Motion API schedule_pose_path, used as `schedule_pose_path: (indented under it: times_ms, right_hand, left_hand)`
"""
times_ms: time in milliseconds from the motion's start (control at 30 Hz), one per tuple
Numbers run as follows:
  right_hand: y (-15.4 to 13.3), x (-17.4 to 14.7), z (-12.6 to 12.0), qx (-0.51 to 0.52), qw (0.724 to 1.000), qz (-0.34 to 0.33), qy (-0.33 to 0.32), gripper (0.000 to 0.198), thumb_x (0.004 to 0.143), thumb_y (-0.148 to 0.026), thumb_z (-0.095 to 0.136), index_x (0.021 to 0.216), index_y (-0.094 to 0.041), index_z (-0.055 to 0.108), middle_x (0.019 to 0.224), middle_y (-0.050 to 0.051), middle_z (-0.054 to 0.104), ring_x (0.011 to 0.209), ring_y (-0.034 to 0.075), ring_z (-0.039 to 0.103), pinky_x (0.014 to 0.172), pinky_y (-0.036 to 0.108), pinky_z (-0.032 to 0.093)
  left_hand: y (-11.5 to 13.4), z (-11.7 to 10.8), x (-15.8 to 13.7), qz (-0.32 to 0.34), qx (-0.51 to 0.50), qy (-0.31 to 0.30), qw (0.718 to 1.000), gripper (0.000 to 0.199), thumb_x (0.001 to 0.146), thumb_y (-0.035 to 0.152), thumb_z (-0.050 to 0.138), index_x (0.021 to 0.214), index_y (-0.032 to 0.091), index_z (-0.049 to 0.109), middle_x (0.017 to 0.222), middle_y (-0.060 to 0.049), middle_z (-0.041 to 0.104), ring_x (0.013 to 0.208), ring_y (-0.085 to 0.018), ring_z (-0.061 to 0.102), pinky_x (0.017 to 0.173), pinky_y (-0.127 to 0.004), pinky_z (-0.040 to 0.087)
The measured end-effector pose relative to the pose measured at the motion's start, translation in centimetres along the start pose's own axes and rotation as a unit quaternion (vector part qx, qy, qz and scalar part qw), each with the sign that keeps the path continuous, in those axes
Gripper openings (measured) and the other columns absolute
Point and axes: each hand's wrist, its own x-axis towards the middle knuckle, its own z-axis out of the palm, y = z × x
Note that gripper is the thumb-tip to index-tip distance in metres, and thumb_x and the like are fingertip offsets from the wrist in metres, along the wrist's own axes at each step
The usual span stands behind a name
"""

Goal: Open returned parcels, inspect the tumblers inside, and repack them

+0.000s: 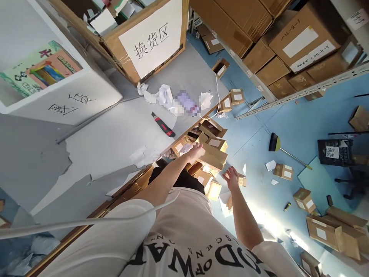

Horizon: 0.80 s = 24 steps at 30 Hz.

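Observation:
My left hand [195,152] reaches past the table edge and grips the left end of a brown cardboard box [213,157]. Its fingers are partly hidden against the cardboard. Off the box's right end, my right hand [231,177] is held apart from it, empty, fingers loosely spread. Beneath and around the box lie several small cartons [216,144], some with white labels. On the table [121,136], a black and red utility knife [163,124] lies near the edge. Beyond it are crumpled white paper [165,97] and a blurred purple item [187,103].
A large carton [115,54] with a paper sign and a white foam bin [95,94] holding printed packages stand on the table. Shelving [253,86] stacked with cartons is at upper right. A broom [291,152], a yellow knife [287,206] and scattered boxes [304,200] lie on the blue floor.

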Motion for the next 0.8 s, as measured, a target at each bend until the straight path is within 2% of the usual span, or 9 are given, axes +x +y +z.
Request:
schedule_pose_path:
  times_ms: [133, 267, 300, 333, 400, 467, 533, 633, 800]
  right_hand:
    - [-2.2, 0.8, 2.7, -0.061, 0.995, -0.079, -0.029, 0.063, 0.072, -0.057, 0.065, 0.126, -0.026, 0.053, 0.14, 0.011, 0.052, 0.131, 0.027, 0.05, 0.095, 0.046, 0.053]
    - [-6.6, 2.1, 9.8, -0.157, 0.962, -0.202, -0.094, 0.071, 0.075, -0.058, 0.06, 0.134, -0.021, 0.05, 0.14, 0.015, 0.053, 0.128, 0.03, 0.052, 0.101, 0.051, 0.047]
    - [-8.0, 2.3, 12.1, -0.187, 0.947, -0.238, -0.109, 0.071, 0.075, -0.057, 0.06, 0.135, -0.02, 0.05, 0.141, 0.015, 0.052, 0.129, 0.03, 0.05, 0.104, 0.05, 0.044]
    - [-9.5, 2.4, 14.6, -0.242, 0.917, -0.29, -0.126, 0.07, 0.077, -0.057, 0.059, 0.135, -0.019, 0.051, 0.142, 0.016, 0.051, 0.132, 0.031, 0.048, 0.106, 0.051, 0.042]
    - [-12.2, 2.6, 19.7, -0.366, 0.826, -0.403, -0.15, 0.065, 0.082, -0.055, 0.054, 0.135, -0.018, 0.052, 0.142, 0.016, 0.05, 0.134, 0.032, 0.043, 0.11, 0.052, 0.037]
    - [-14.5, 2.5, 24.5, -0.446, 0.743, -0.474, -0.155, 0.062, 0.087, -0.053, 0.049, 0.137, -0.017, 0.051, 0.146, 0.018, 0.045, 0.138, 0.033, 0.036, 0.112, 0.052, 0.033]
    - [-16.1, 2.5, 28.7, -0.495, 0.689, -0.51, -0.144, 0.061, 0.088, -0.05, 0.048, 0.138, -0.015, 0.049, 0.151, 0.019, 0.036, 0.142, 0.034, 0.028, 0.114, 0.053, 0.028]
    - [-17.3, 2.7, 33.3, -0.542, 0.649, -0.52, -0.117, 0.061, 0.087, -0.047, 0.05, 0.138, -0.013, 0.049, 0.156, 0.021, 0.025, 0.145, 0.036, 0.018, 0.116, 0.056, 0.021]
    - [-16.9, 3.4, 36.7, -0.588, 0.636, -0.489, -0.104, 0.063, 0.084, -0.048, 0.052, 0.137, -0.014, 0.048, 0.157, 0.022, 0.021, 0.147, 0.036, 0.013, 0.115, 0.057, 0.019]
  left_hand:
    - [-0.1, -1.2, -0.1, -0.014, -0.07, 0.019, 0.997, 0.098, 0.076, 0.084, 0.042, 0.155, 0.03, 0.022, 0.164, -0.008, 0.012, 0.151, -0.035, 0.01, 0.118, -0.053, 0.019]
    - [0.9, -3.7, -1.7, 0.013, -0.101, 0.054, 0.993, 0.099, 0.078, 0.083, 0.04, 0.156, 0.026, 0.018, 0.163, -0.01, 0.012, 0.15, -0.037, 0.011, 0.118, -0.058, 0.014]
    - [1.2, -4.4, -2.4, 0.029, -0.113, 0.064, 0.991, 0.099, 0.078, 0.082, 0.042, 0.156, 0.026, 0.021, 0.163, -0.01, 0.014, 0.15, -0.038, 0.012, 0.118, -0.058, 0.015]
    - [1.3, -5.2, -3.3, 0.049, -0.125, 0.074, 0.988, 0.097, 0.077, 0.081, 0.045, 0.155, 0.025, 0.026, 0.162, -0.011, 0.018, 0.149, -0.039, 0.015, 0.118, -0.057, 0.017]
    - [1.2, -6.9, -5.4, 0.101, -0.147, 0.097, 0.979, 0.093, 0.074, 0.078, 0.056, 0.149, 0.025, 0.04, 0.158, -0.012, 0.031, 0.147, -0.04, 0.023, 0.117, -0.054, 0.024]
    - [0.4, -8.7, -8.1, 0.147, -0.168, 0.13, 0.966, 0.088, 0.068, 0.075, 0.065, 0.139, 0.024, 0.053, 0.15, -0.014, 0.045, 0.143, -0.04, 0.034, 0.115, -0.052, 0.029]
    - [-1.1, -10.2, -11.5, 0.162, -0.197, 0.184, 0.949, 0.084, 0.065, 0.073, 0.07, 0.13, 0.022, 0.06, 0.14, -0.015, 0.056, 0.136, -0.038, 0.044, 0.113, -0.05, 0.034]
    - [-4.1, -11.4, -17.2, 0.135, -0.248, 0.298, 0.912, 0.082, 0.063, 0.073, 0.071, 0.124, 0.019, 0.061, 0.132, -0.016, 0.062, 0.129, -0.036, 0.053, 0.109, -0.05, 0.038]
    - [-9.7, -10.0, -24.8, 0.076, -0.3, 0.419, 0.854, 0.074, 0.066, 0.071, 0.07, 0.12, 0.021, 0.062, 0.13, -0.016, 0.064, 0.123, -0.035, 0.058, 0.102, -0.048, 0.044]
